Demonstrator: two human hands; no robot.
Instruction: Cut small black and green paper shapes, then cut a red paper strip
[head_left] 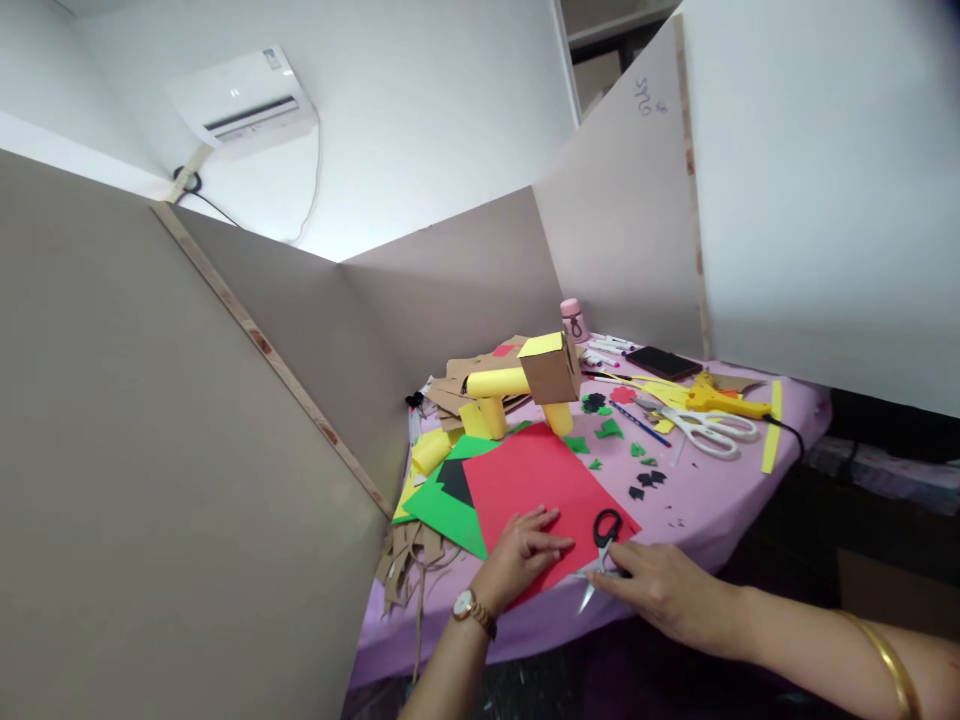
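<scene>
A sheet of red paper (544, 490) lies over a green sheet (454, 500) and a black piece (454, 482) near the table's front edge. My left hand (529, 548) rests flat on the red sheet, its fingers stretched out, a watch (466, 604) on the wrist. At the sheet's lower right corner, my right hand (660, 585) grips a pair of small scissors (602, 550) with black handles. Their blades are spread and point toward the front edge; the fingers partly hide them. Behind the sheet stands a figure of yellow paper tubes (496, 383) with a cardboard box (551, 370) at one end.
White-handled scissors (712, 432), a yellow glue gun (724, 400) and a phone (664, 362) lie on the right. Green scraps (609, 429) and black scraps (646, 482) are scattered nearby. Cardboard strips (409, 560) sit at left. A pink bottle (574, 320) and grey partitions (457, 270) stand behind.
</scene>
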